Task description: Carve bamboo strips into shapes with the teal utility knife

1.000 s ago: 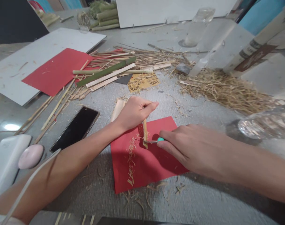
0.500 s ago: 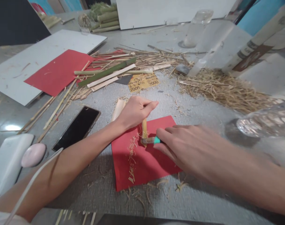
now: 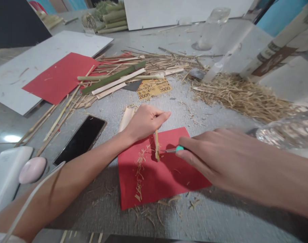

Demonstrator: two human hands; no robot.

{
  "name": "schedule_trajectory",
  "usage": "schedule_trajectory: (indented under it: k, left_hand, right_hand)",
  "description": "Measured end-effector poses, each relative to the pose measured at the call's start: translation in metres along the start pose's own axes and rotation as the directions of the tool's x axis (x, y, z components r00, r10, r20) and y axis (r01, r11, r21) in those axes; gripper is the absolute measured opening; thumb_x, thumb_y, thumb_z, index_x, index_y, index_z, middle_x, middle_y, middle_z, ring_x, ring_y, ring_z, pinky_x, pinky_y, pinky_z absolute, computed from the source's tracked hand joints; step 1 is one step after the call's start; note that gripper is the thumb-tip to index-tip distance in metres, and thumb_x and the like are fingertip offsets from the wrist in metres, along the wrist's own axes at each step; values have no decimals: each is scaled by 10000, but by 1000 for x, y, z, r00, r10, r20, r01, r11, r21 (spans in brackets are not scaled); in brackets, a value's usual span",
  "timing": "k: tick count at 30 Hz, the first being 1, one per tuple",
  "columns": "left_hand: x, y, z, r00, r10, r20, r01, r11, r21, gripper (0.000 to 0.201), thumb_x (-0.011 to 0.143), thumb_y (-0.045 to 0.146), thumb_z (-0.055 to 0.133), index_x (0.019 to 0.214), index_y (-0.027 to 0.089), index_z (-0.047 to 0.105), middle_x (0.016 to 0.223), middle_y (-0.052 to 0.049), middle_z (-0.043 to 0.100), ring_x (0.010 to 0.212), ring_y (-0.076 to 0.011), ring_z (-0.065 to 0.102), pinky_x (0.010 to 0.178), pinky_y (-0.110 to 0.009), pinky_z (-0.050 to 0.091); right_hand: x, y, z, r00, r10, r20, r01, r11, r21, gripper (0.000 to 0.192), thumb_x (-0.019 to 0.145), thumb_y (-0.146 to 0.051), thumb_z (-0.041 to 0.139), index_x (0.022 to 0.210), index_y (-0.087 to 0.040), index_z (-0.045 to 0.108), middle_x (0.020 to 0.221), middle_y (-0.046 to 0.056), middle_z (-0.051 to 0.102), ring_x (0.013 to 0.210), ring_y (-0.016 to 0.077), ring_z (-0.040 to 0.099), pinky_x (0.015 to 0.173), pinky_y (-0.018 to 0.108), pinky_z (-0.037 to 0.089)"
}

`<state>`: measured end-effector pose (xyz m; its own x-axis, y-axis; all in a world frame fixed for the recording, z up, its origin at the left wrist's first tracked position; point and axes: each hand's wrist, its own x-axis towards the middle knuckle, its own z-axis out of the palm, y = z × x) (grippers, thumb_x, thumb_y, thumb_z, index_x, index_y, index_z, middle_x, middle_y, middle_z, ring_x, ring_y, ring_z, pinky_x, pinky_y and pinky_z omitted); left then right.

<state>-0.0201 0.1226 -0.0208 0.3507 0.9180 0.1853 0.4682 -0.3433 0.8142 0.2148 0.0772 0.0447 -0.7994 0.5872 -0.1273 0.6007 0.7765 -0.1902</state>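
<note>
Partway through a whittling job, seen left to right across a cluttered grey worktop [image 3: 220, 219]: a white device and a pink oval object [image 3: 32, 169] lie at the near left edge, with a dark phone [image 3: 80, 139] face up just beside the person's forearm. Farther back on that side, a red sheet [image 3: 59, 77] rests on a white board, and long split canes [image 3: 113, 79] lie heaped beyond it, next to a yellow sandpaper slip [image 3: 154, 88].

At centre, the left hand [image 3: 144, 122] has its fingers clenched around the top of a short bamboo strip [image 3: 157, 145], which stands nearly upright with its lower end resting on a red card [image 3: 159, 172]. The right hand [image 3: 220, 158] grips a small knife [image 3: 173, 150] with a teal handle, its blade laid against the strip's lower right edge.

A line of pale shavings [image 3: 140, 168] already lies on the card left of the strip, with more curls scattered on the worktop at the card's near edge, so judging by that litter a fair amount of paring is done. The strip looks thin, though how much trimming remains cannot be told.

At the far right, a pile of straw [image 3: 245, 96] spreads toward clear glassware.
</note>
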Motion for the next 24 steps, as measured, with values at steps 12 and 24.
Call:
schedule_trajectory:
  k: [12, 24]
  left_hand:
    - [1, 1, 2, 1000, -13, -11, 13, 999, 50, 556, 1019, 397, 505, 577, 232, 210, 573, 50, 182, 546, -113, 200, 568, -345, 138]
    - [1, 2, 2, 1000, -23, -18, 24, 998, 60, 565, 1038, 400, 508, 573, 228, 236, 545, 54, 205, 521, -108, 216, 556, -350, 137]
  right_hand:
    - [-1, -4, 11, 997, -81, -20, 80, 996, -38, 390, 1126, -356, 408, 793, -239, 574, 632, -12, 592, 474, 138, 343, 600, 372, 81]
    - [-3, -9, 8, 1000, -6, -25, 2, 992, -130, 386, 1108, -370, 389, 775, -243, 536, 596, -1, 572, 431, 146, 344, 573, 365, 68]
